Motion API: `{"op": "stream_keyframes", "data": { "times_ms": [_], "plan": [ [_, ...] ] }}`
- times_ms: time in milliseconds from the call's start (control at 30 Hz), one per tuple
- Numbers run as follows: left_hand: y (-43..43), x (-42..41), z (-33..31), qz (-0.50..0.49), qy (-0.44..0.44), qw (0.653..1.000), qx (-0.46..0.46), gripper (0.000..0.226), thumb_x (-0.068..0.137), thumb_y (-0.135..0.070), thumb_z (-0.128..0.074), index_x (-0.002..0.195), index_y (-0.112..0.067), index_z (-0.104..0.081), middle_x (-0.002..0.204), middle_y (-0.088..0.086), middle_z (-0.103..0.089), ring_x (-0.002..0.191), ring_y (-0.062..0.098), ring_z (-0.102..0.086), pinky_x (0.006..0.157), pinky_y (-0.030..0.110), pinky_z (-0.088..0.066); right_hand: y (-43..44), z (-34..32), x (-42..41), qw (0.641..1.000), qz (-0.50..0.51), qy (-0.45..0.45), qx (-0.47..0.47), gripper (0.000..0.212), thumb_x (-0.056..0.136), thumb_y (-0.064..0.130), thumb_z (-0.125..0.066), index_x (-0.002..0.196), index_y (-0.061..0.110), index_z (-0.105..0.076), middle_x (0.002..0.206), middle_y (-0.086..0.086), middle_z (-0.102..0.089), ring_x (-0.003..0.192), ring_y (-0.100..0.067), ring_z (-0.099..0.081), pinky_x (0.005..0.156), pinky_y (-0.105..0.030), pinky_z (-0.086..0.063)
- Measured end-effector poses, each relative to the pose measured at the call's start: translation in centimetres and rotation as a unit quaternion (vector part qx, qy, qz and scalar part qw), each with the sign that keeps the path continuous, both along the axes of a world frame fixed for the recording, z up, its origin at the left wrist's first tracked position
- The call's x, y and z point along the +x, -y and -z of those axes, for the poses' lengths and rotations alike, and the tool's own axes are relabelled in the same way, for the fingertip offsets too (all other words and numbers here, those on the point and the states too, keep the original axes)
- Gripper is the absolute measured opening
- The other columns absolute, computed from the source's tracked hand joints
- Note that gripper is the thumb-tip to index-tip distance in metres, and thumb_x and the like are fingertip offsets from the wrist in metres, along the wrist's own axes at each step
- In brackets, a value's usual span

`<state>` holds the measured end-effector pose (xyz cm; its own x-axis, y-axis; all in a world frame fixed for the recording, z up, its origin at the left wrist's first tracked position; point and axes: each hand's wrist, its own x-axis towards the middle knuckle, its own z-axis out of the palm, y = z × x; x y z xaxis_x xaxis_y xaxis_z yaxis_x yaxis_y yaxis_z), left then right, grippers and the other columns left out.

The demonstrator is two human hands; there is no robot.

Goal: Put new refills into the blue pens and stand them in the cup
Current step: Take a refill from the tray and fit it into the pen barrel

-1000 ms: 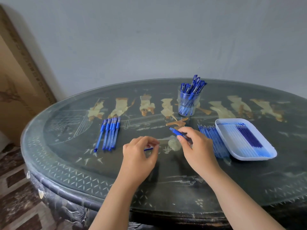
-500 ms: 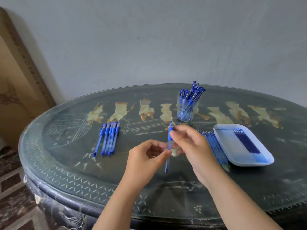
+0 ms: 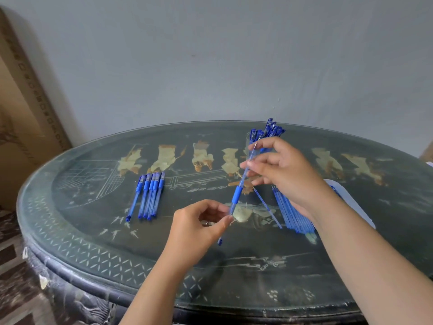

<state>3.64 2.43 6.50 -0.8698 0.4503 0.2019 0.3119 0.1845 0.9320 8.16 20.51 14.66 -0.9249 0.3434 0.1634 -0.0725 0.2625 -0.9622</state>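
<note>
Just in front of the cup (image 3: 249, 140), both grips pinch the blue pen (image 3: 236, 195), right hand (image 3: 285, 174) on its barrel, left hand (image 3: 196, 228) at its tip, seemingly mid-refill; next it needs closing, then standing in the cup.

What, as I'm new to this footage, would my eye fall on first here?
The blue pen, held slanted over the table at centre: the right hand pinches its upper end, the left hand its lower end. Behind the right hand stands a cup full of pens, and a row of pens lies on the left.
</note>
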Motion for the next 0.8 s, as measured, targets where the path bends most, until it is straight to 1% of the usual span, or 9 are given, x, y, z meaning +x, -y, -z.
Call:
{"op": "stream_keyframes", "data": {
  "times_ms": [67, 233, 333, 400, 533, 567, 633, 700, 800],
  "plan": [
    [0.0, 0.0, -0.1, -0.002, 0.001, 1.0, 0.003, 0.014, 0.077, -0.013, -0.081, 0.082, -0.023, -0.073, 0.078, -0.01, -0.074, 0.072, 0.003, -0.069, 0.064, 0.009, -0.047, 0.4, -0.2, 0.1, 1.0, -0.003, -0.011, -0.018, 0.021, 0.094, -0.001, -0.059, 0.108, 0.015, -0.058, 0.087, -0.012, -0.073, 0.085, -0.023, -0.072, 0.075, -0.038, -0.061],
    [0.3, 0.1, -0.2, 0.002, 0.007, 1.0, -0.006, 0.012, 0.078, -0.012, -0.081, 0.083, -0.021, -0.074, 0.077, -0.009, -0.075, 0.071, 0.002, -0.069, 0.064, 0.008, -0.047, 0.1, -2.6, -0.7, 0.987, 0.063, -0.098, -0.112, 0.025, 0.095, -0.003, -0.055, 0.108, 0.018, -0.058, 0.085, -0.009, -0.064, 0.078, -0.023, -0.066, 0.067, -0.038, -0.061],
    [0.8, -0.3, -0.1, -0.014, 0.013, 1.0, -0.008, 0.012, 0.078, -0.013, -0.081, 0.084, -0.022, -0.074, 0.076, -0.009, -0.075, 0.071, 0.003, -0.069, 0.065, 0.01, -0.048, -1.5, -3.9, -1.5, 0.973, 0.132, -0.159, -0.1, 0.026, 0.095, -0.002, -0.056, 0.108, 0.021, -0.06, 0.082, -0.01, -0.063, 0.07, -0.018, -0.063, 0.067, -0.041, -0.061],
    [1.2, -0.7, 0.0, -0.027, 0.021, 0.999, -0.004, 0.012, 0.078, -0.014, -0.08, 0.084, -0.022, -0.074, 0.076, -0.008, -0.075, 0.072, 0.006, -0.069, 0.069, 0.016, -0.053, -2.4, -3.2, -2.2, 0.981, 0.159, -0.114, -0.013, 0.028, 0.095, 0.001, -0.059, 0.116, 0.019, -0.062, 0.082, -0.006, -0.066, 0.063, -0.017, -0.064, 0.068, -0.041, -0.061],
    [1.5, -0.9, 0.3, -0.024, 0.03, 0.999, -0.004, 0.012, 0.078, -0.015, -0.081, 0.085, -0.021, -0.074, 0.078, -0.006, -0.075, 0.075, 0.011, -0.071, 0.074, 0.021, -0.057, -2.5, 2.7, -3.6, 0.974, 0.118, 0.107, 0.161, 0.045, 0.091, 0.006, -0.066, 0.134, 0.015, -0.057, 0.095, -0.004, -0.07, 0.062, -0.021, -0.066, 0.061, -0.028, -0.058],
    [1.5, -0.9, 0.3, -0.021, 0.03, 0.999, -0.004, 0.012, 0.077, -0.015, -0.081, 0.085, -0.02, -0.075, 0.078, -0.006, -0.075, 0.075, 0.011, -0.071, 0.074, 0.021, -0.057, -2.6, 4.3, -3.9, 0.967, 0.118, 0.142, 0.174, 0.047, 0.089, 0.006, -0.068, 0.134, 0.016, -0.056, 0.097, -0.005, -0.07, 0.062, -0.02, -0.064, 0.057, -0.024, -0.055],
    [1.4, -1.0, 0.4, -0.019, 0.031, 0.999, -0.001, 0.012, 0.077, -0.013, -0.081, 0.085, -0.02, -0.075, 0.078, -0.005, -0.075, 0.074, 0.011, -0.071, 0.074, 0.021, -0.057, -3.2, 6.9, -4.5, 0.954, 0.137, 0.189, 0.186, 0.05, 0.085, 0.008, -0.073, 0.132, 0.018, -0.057, 0.099, -0.005, -0.069, 0.064, -0.015, -0.061, 0.063, -0.026, -0.052],
    [1.5, -1.0, 0.4, -0.018, 0.034, 0.999, -0.001, 0.012, 0.077, -0.013, -0.081, 0.085, -0.02, -0.074, 0.078, -0.005, -0.075, 0.074, 0.011, -0.071, 0.072, 0.019, -0.056, -3.7, 8.5, -4.7, 0.946, 0.163, 0.21, 0.187, 0.052, 0.082, 0.009, -0.076, 0.128, 0.021, -0.057, 0.1, -0.005, -0.068, 0.072, -0.017, -0.062, 0.071, -0.033, -0.055],
    [1.6, -1.1, 0.3, -0.016, 0.034, 0.999, -0.003, 0.012, 0.077, -0.015, -0.08, 0.086, -0.02, -0.074, 0.078, -0.006, -0.075, 0.073, 0.01, -0.071, 0.071, 0.016, -0.055, -4.0, 9.5, -5.0, 0.932, 0.184, 0.218, 0.222, 0.053, 0.081, 0.01, -0.077, 0.128, 0.022, -0.055, 0.103, -0.006, -0.067, 0.085, -0.021, -0.064, 0.07, -0.032, -0.052]
  ]
}}
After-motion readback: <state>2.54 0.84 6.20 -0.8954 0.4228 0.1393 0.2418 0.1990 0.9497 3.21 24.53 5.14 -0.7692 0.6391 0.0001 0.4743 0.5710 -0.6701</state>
